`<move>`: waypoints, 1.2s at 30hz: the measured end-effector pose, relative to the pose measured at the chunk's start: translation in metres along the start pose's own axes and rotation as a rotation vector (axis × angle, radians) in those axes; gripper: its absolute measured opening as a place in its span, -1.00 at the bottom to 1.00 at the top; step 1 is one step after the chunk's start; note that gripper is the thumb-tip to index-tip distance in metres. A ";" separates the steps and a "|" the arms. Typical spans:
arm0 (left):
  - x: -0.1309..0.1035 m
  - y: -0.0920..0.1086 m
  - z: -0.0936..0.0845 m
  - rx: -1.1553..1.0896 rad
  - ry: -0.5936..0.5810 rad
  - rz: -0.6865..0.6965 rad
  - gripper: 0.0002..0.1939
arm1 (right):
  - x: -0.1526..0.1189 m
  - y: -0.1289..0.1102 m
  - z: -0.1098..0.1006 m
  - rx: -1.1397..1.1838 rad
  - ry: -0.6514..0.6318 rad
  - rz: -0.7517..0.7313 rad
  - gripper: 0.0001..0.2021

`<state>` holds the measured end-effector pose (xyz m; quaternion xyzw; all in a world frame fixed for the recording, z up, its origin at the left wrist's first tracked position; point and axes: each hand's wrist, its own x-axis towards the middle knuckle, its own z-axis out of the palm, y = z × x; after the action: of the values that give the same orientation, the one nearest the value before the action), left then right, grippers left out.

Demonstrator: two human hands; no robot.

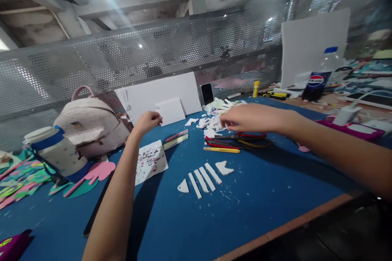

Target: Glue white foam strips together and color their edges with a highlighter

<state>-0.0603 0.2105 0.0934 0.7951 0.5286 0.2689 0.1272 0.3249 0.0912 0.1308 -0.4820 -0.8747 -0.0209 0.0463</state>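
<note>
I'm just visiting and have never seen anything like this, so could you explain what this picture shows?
Gladly. There's no machine here: these are a person's own bare left hand and right hand. The single picture comes from a camera worn on that person's head, looking forward and down.

On the blue tabletop, white cut pieces lie in a fish-like row: a pointed end, four strips and a notched end. Beyond them are a yellow pen and a heap of white scraps. A backpack stands at the left.

The right hand is by the scraps, the left near a small white board. I can't make out anything held in either.
</note>
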 end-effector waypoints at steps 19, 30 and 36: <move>0.000 0.001 -0.001 0.063 -0.118 -0.058 -0.67 | -0.014 0.056 0.072 -0.273 -0.344 0.268 -0.71; -0.002 0.002 0.000 0.062 -0.123 -0.030 -0.69 | -0.010 0.049 0.020 -0.460 -0.095 0.346 -0.75; -0.001 0.003 0.000 0.067 -0.131 -0.019 -0.69 | 0.014 0.021 0.006 -0.543 0.076 0.313 -0.68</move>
<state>-0.0579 0.2087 0.0947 0.8098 0.5352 0.1972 0.1375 0.3344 0.1144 0.1258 -0.6045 -0.7499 -0.2644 -0.0491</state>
